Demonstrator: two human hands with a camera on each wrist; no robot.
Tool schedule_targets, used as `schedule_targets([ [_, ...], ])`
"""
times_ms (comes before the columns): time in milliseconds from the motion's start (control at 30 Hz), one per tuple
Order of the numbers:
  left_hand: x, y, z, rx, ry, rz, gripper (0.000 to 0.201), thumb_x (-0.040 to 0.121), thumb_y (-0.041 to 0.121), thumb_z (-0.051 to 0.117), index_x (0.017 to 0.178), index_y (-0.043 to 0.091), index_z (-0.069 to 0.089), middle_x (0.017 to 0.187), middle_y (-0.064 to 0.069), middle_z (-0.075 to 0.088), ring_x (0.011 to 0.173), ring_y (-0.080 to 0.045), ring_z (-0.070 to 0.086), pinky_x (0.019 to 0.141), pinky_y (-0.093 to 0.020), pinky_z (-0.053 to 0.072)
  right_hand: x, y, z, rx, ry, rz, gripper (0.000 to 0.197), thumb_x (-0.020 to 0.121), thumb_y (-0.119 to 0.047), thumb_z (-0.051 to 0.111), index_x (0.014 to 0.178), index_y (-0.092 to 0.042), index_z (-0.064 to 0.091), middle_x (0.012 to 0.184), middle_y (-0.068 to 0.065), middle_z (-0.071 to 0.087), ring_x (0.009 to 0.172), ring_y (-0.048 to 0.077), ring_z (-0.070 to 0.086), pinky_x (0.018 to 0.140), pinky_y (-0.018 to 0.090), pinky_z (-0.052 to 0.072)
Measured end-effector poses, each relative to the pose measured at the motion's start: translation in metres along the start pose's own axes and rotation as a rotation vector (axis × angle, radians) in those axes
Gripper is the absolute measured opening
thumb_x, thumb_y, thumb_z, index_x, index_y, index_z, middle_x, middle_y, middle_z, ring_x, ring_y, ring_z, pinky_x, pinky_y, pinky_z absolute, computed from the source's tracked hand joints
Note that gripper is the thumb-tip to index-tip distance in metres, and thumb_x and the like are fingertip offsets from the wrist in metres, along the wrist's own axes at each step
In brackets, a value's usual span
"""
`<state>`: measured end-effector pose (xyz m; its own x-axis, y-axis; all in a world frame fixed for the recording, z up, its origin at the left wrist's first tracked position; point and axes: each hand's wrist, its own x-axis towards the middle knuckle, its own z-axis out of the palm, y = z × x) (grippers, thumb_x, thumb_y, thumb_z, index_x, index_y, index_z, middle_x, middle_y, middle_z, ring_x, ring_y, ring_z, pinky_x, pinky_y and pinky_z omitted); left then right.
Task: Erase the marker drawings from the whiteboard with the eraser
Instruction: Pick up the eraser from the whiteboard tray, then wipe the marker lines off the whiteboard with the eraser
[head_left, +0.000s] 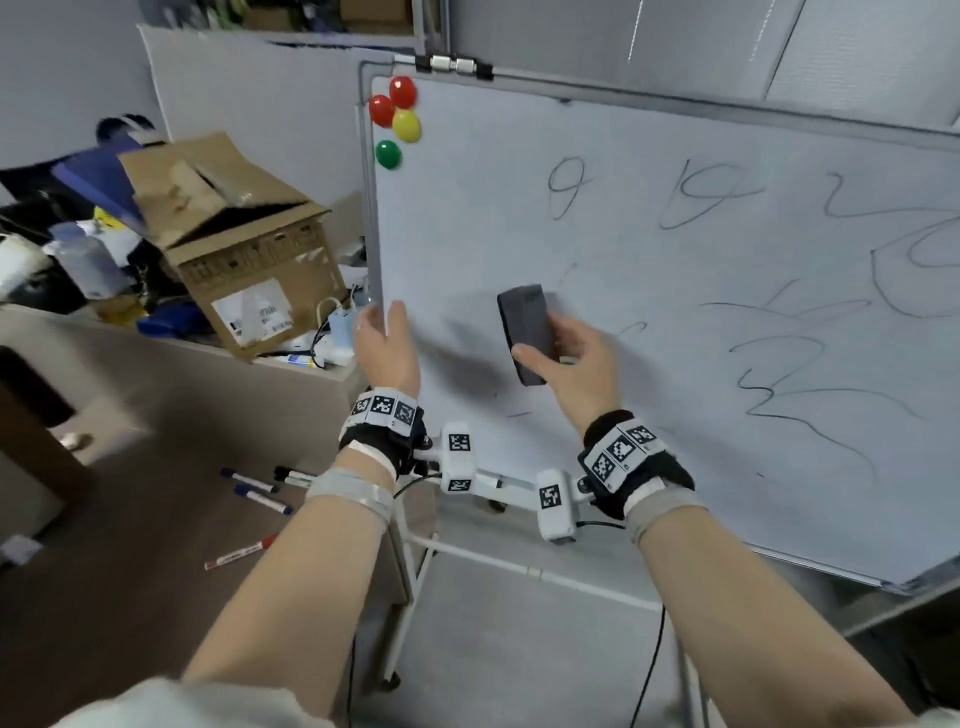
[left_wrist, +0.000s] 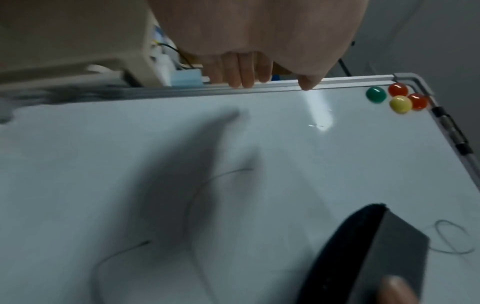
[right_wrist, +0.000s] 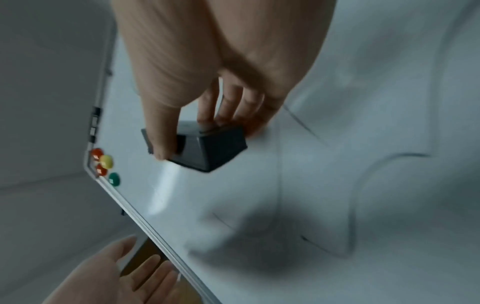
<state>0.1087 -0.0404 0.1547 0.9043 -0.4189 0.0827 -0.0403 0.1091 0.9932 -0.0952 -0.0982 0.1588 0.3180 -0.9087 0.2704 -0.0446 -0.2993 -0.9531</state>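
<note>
A whiteboard (head_left: 675, 364) on a stand carries several black marker drawings (head_left: 566, 187) across its upper and right parts. My right hand (head_left: 550, 353) grips a dark grey eraser (head_left: 524, 332) by its sides, thumb on the near side and fingers on the far side, in front of the board's left-middle area. The wrist views show the eraser (right_wrist: 207, 148) (left_wrist: 363, 257) with its black felt turned toward the board; whether it touches is unclear. My left hand (head_left: 384, 322) is at the board's left frame edge, fingers straight behind the edge, thumb tip at the frame (left_wrist: 307, 86).
Red, yellow and green magnets (head_left: 397, 122) cluster in the board's top left corner. An open cardboard box (head_left: 244, 244) and clutter sit on a desk to the left. Several markers (head_left: 254, 488) lie on a brown surface below. The stand's crossbar (head_left: 519, 566) runs under the board.
</note>
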Motion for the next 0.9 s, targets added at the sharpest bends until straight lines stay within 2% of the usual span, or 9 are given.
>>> schedule_targets([
  [100, 0.029, 0.038, 0.017, 0.089, 0.068, 0.103, 0.053, 0.093, 0.042, 0.051, 0.131, 0.006, 0.055, 0.130, -0.009, 0.058, 0.123, -0.025, 0.052, 0.109, -0.042, 0.040, 0.016, -0.039, 0.009, -0.050, 0.227, -0.133, 0.053, 0.074, -0.031, 0.089, 0.119, -0.028, 0.062, 0.108, -0.013, 0.065, 0.089, -0.015, 0.058, 0.075, 0.007, 0.045],
  [200, 0.050, 0.062, 0.028, 0.085, 0.112, 0.095, 0.060, 0.094, 0.053, 0.044, 0.139, 0.014, 0.050, 0.134, -0.006, 0.059, 0.124, -0.025, 0.053, 0.108, -0.045, 0.041, 0.030, -0.067, 0.014, -0.185, 0.405, -0.270, 0.057, 0.070, -0.039, 0.087, 0.120, -0.030, 0.062, 0.113, -0.010, 0.059, 0.094, -0.001, 0.058, 0.085, 0.021, 0.051],
  [300, 0.062, 0.064, 0.036, 0.005, 0.067, 0.025, 0.059, 0.097, 0.063, 0.033, 0.120, 0.016, 0.058, 0.109, -0.001, 0.066, 0.101, -0.023, 0.059, 0.088, -0.032, 0.042, 0.047, -0.080, 0.005, -0.265, 0.564, -0.351, 0.061, 0.068, -0.042, 0.085, 0.123, -0.028, 0.061, 0.113, -0.013, 0.051, 0.103, 0.014, 0.056, 0.092, 0.035, 0.052],
  [367, 0.068, 0.059, 0.038, 0.033, 0.048, 0.054, 0.054, 0.101, 0.059, 0.031, 0.102, 0.012, 0.056, 0.093, 0.000, 0.059, 0.087, -0.021, 0.053, 0.079, -0.028, 0.036, 0.057, -0.085, -0.001, -0.293, 0.663, -0.375, 0.063, 0.067, -0.042, 0.084, 0.124, -0.030, 0.059, 0.113, -0.014, 0.050, 0.107, 0.017, 0.053, 0.091, 0.040, 0.053],
  [500, 0.076, 0.050, 0.038, 0.081, 0.042, 0.102, 0.041, 0.105, 0.051, 0.029, 0.087, 0.017, 0.045, 0.074, 0.006, 0.047, 0.080, -0.019, 0.045, 0.076, -0.027, 0.035, 0.068, -0.078, 0.008, -0.356, 0.713, -0.393, 0.060, 0.064, -0.041, 0.083, 0.116, -0.026, 0.059, 0.115, -0.010, 0.052, 0.108, 0.021, 0.051, 0.088, 0.046, 0.052],
  [600, 0.080, 0.049, 0.038, 0.097, 0.039, 0.097, 0.040, 0.104, 0.052, 0.028, 0.073, 0.029, 0.038, 0.069, 0.012, 0.043, 0.080, -0.020, 0.045, 0.076, -0.027, 0.035, 0.065, -0.068, 0.027, -0.477, 0.568, -0.415, 0.055, 0.065, -0.037, 0.086, 0.112, -0.024, 0.060, 0.113, -0.009, 0.050, 0.105, 0.024, 0.051, 0.089, 0.046, 0.050],
  [700, 0.082, 0.046, 0.042, 0.077, 0.064, 0.106, 0.046, 0.104, 0.053, 0.028, 0.083, 0.016, 0.048, 0.072, 0.003, 0.051, 0.075, -0.022, 0.047, 0.072, -0.030, 0.038, 0.061, -0.064, 0.031, -0.642, 0.473, -0.477, 0.052, 0.068, -0.036, 0.086, 0.112, -0.023, 0.063, 0.114, -0.004, 0.055, 0.105, 0.024, 0.048, 0.091, 0.045, 0.047],
  [833, 0.076, 0.046, 0.045, 0.072, 0.085, 0.105, 0.043, 0.106, 0.047, 0.030, 0.086, 0.014, 0.049, 0.064, 0.011, 0.042, 0.071, -0.020, 0.043, 0.068, -0.024, 0.029, 0.079, -0.078, 0.004, -0.433, 0.793, -0.450, 0.057, 0.066, -0.043, 0.084, 0.116, -0.026, 0.061, 0.114, -0.009, 0.050, 0.107, 0.026, 0.054, 0.089, 0.047, 0.052],
  [900, 0.074, 0.048, 0.044, 0.067, 0.082, 0.107, 0.042, 0.106, 0.047, 0.031, 0.087, 0.014, 0.050, 0.065, 0.009, 0.044, 0.065, -0.016, 0.042, 0.063, -0.021, 0.025, 0.082, -0.080, -0.003, -0.413, 0.842, -0.439, 0.058, 0.066, -0.045, 0.083, 0.116, -0.029, 0.059, 0.115, -0.012, 0.047, 0.106, 0.027, 0.056, 0.088, 0.047, 0.053],
])
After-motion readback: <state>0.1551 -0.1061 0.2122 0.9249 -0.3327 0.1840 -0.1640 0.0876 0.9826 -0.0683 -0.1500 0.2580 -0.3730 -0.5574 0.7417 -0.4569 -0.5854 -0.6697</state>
